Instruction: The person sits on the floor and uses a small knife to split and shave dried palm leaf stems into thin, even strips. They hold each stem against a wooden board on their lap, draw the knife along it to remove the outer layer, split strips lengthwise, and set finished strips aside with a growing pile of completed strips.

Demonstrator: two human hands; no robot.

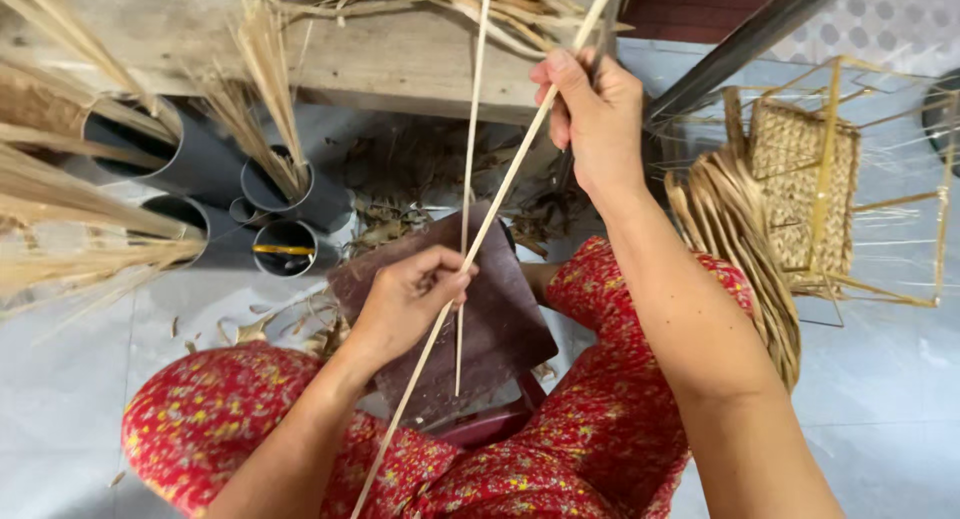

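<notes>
Two hands, left hand point(405, 299) grip clamped on two reed strips point(500, 189), right hand point(595, 109) pinching one, four grey tubes point(285, 194)

Two pale, dry cane strips point(500, 194), smooth and matt, cross a dark brown wooden board point(505, 319) with a dull, worn face. Left of the board stand grey plastic pipes point(215, 179), smooth and slightly glossy, stuffed with straw-coloured reeds. Right of it lies a rough woven fibre basket point(800, 179), and below it is red flowered cloth point(590, 429).
</notes>
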